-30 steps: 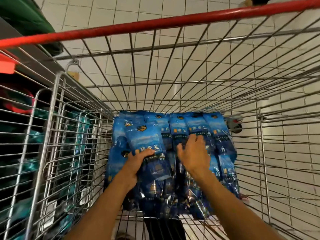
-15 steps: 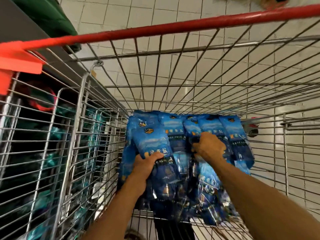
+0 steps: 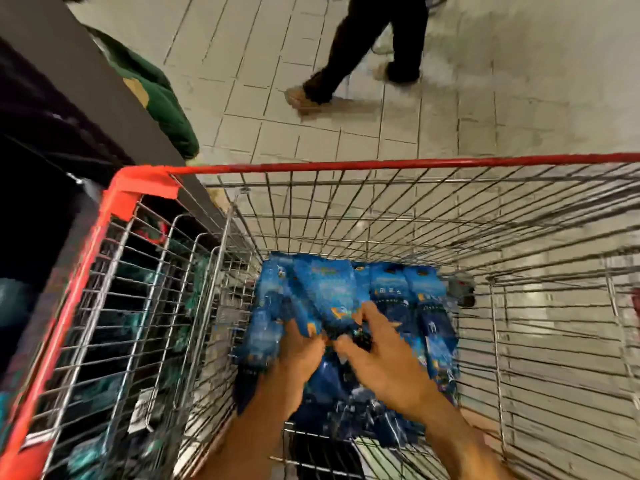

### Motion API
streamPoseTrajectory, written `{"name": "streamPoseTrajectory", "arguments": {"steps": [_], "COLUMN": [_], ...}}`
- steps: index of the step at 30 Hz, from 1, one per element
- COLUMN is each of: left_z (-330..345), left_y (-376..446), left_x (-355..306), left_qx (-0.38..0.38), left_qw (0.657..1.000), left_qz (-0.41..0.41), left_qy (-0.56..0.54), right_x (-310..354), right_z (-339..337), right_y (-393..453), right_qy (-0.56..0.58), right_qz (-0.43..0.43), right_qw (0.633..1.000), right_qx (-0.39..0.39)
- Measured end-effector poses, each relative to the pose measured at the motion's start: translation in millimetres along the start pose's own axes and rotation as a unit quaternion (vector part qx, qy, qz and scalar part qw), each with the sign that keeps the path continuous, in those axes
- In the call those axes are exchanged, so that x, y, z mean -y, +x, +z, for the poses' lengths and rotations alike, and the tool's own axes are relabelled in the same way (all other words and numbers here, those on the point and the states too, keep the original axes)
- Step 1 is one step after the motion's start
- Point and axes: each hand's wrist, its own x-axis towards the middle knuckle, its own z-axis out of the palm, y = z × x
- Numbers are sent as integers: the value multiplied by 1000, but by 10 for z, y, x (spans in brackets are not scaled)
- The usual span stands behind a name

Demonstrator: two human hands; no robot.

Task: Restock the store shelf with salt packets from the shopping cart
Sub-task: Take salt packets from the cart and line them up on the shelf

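A pale tiled shop floor (image 3: 485,98) runs ahead, where another person's dark trouser legs and tan shoes (image 3: 349,60) cross well beyond the cart, and a dark shelf unit (image 3: 69,109) stands along the left with a green bundle (image 3: 162,109) lying at its foot. The wire shopping cart (image 3: 381,209), rimmed in red, sits just beside that shelf unit, its left wall almost against it. The salt packets (image 3: 408,296), blue pouches with printed labels, lie in a loose stack on the cart's floor at its far-left end, their long axes running away from the person, tops toward the cart's front wall. Both hands are down among them: the left hand (image 3: 298,351) is closed around the near, lower edge of a raised packet (image 3: 322,292) at the left of the stack, and the right hand (image 3: 377,351) curls its fingers (image 3: 360,323) onto the same bunch from the right, touching the left hand's knuckles; motion blur hides whether the right hand grips one packet or several. The packets lie straight ahead of and below the hands, while the shelf is up and to the left, so the lift probably has to come up over the cart's left wall, and the left hand is the nearer one to that side. The loose pouches beneath look likely to slide as the held ones come away.
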Motion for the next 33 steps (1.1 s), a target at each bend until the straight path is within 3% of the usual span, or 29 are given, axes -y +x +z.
{"name": "streamPoseTrajectory", "arguments": {"steps": [3, 7, 10, 13, 18, 25, 33], "left_z": [-227, -646, -1002, -1401, -2187, -3216, -3999], "left_y": [-657, -1534, -2164, -2788, -3625, -4717, -6000], "left_x": [-310, -601, -777, -920, -1076, -1141, -985], "left_qx": [-25, -71, -55, -67, -118, -223, -341], "left_qw": [995, 982, 966, 937, 880, 809, 715], "left_qz": [54, 131, 204, 292, 407, 494, 560], "left_qy": [-84, -118, -148, -180, -216, -228, -243], "right_x": [404, 937, 1306, 1634, 2342, 3394, 4365], "right_z": [-62, -146, -186, -103, 169, 764, 1418], "right_y": [-447, -1062, -1500, -1929, -2519, -3224, -4157], "right_qy": [40, 122, 167, 180, 243, 257, 256], "right_qz": [-3, -29, -57, -139, -313, -461, -529], "right_qw": [998, 987, 984, 974, 918, 842, 755], "right_qx": [-41, -101, -30, -17, 5, 114, 292]}}
